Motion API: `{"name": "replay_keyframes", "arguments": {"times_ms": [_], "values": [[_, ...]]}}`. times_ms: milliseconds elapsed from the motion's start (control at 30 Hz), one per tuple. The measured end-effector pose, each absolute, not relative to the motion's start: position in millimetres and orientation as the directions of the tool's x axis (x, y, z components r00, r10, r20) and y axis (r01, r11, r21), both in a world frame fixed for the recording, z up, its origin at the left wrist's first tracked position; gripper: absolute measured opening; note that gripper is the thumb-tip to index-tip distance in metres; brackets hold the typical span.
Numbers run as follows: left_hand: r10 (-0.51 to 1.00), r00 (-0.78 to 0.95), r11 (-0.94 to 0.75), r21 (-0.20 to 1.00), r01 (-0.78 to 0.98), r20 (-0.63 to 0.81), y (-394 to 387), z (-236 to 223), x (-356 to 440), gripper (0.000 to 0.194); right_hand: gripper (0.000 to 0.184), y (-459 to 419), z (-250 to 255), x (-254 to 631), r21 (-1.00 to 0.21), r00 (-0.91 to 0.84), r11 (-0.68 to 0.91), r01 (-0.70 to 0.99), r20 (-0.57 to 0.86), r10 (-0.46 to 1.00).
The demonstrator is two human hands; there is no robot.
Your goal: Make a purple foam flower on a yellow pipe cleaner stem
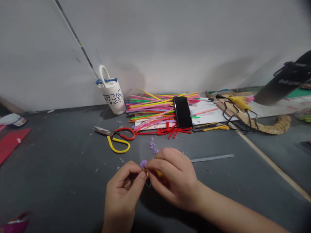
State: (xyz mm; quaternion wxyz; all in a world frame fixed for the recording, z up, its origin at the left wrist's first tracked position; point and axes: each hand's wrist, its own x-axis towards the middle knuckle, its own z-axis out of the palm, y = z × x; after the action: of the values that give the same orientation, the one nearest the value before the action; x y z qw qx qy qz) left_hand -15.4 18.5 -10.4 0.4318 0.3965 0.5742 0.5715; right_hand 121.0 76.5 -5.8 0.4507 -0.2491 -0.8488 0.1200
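My left hand [125,187] and my right hand [173,178] meet at the front middle of the table, fingertips nearly touching. Between them is a small craft piece with a coiled purple top [143,164] and a yellow part [159,173], seemingly of pipe cleaner. Thumb and forefinger of the left hand pinch it at its left side. The right hand's closed fingers grip it from the right and hide much of it. A thin wire-like loop [148,184] shows beneath. Just beyond lie several small purple curls [153,145].
Scissors [116,136] with red and yellow handles lie behind my left hand. Farther back are a pipe-cleaner bundle [150,106], a phone [183,112], a white tumbler [113,97], a yellow glue gun [239,103] with black cord and a dark bottle [279,81]. A translucent stick [213,158] lies right.
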Motion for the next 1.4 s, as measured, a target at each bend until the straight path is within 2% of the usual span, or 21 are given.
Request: {"name": "replay_keyframes", "arguments": {"times_ms": [100,233,300,367,567,633,700,800,900,967,1067,1167,1300,1400], "values": [[0.950,-0.312,0.002,1.000,-0.010,-0.005,18.7,-9.6,-15.1,0.012,0.008,76.5,-5.3,120.5,-0.474,-0.461,0.826,0.306,0.685,0.564],[0.944,-0.330,0.019,1.000,-0.013,-0.022,18.4,-10.2,-15.9,0.011,0.009,76.4,-0.1,120.5,-0.648,-0.435,0.729,0.218,0.604,0.668],[0.935,-0.351,0.039,0.999,-0.024,-0.045,18.0,-11.3,-16.6,0.009,0.010,76.5,2.4,121.0,-0.691,-0.406,0.699,0.184,0.594,0.694],[0.929,-0.366,0.044,0.998,-0.037,-0.054,17.7,-12.1,-16.8,0.008,0.011,76.5,3.2,121.7,-0.669,-0.391,0.718,0.192,0.618,0.682],[0.934,-0.356,-0.003,0.999,-0.033,-0.009,18.9,-9.8,-13.5,0.011,0.010,74.4,-2.5,122.8,-0.492,-0.476,0.820,0.292,0.669,0.571],[0.937,-0.348,-0.007,1.000,-0.014,0.002,19.3,-8.9,-13.4,0.011,0.010,73.6,-2.1,122.8,-0.499,-0.472,0.817,0.290,0.668,0.575],[0.940,-0.342,-0.005,1.000,0.002,0.006,19.2,-9.2,-14.4,0.011,0.010,73.7,0.4,122.7,-0.556,-0.439,0.794,0.245,0.667,0.602],[0.930,-0.366,0.025,1.000,-0.002,-0.024,18.3,-11.8,-16.3,0.007,0.013,76.7,5.1,122.4,-0.744,-0.337,0.652,0.147,0.582,0.740],[0.927,-0.368,0.065,0.998,-0.027,-0.071,17.8,-14.2,-16.7,0.007,0.018,82.4,7.1,122.2,-0.938,-0.349,0.338,0.076,0.293,0.890],[0.930,-0.359,0.066,0.997,-0.033,-0.073,18.2,-14.2,-15.9,0.010,0.019,85.4,6.8,122.0,-0.983,-0.452,0.176,0.050,0.135,0.882],[0.933,-0.356,0.039,0.999,-0.017,-0.043,19.2,-12.3,-15.0,0.008,0.020,86.0,6.2,121.1,-0.987,-0.542,0.159,0.014,0.126,0.831],[0.945,-0.326,0.010,1.000,-0.003,-0.011,19.9,-11.1,-15.3,0.007,0.021,83.2,5.5,119.5,-0.984,-0.514,0.180,-0.005,0.157,0.843],[0.948,-0.319,-0.002,1.000,0.005,0.003,20.5,-12.4,-16.3,0.007,0.017,79.6,4.6,117.8,-0.993,-0.470,0.120,-0.014,0.113,0.876],[0.946,-0.322,-0.017,0.999,0.029,0.025,20.1,-13.7,-16.0,0.007,0.022,78.1,5.3,117.1,-0.996,-0.453,0.092,-0.005,0.084,0.888]]}}
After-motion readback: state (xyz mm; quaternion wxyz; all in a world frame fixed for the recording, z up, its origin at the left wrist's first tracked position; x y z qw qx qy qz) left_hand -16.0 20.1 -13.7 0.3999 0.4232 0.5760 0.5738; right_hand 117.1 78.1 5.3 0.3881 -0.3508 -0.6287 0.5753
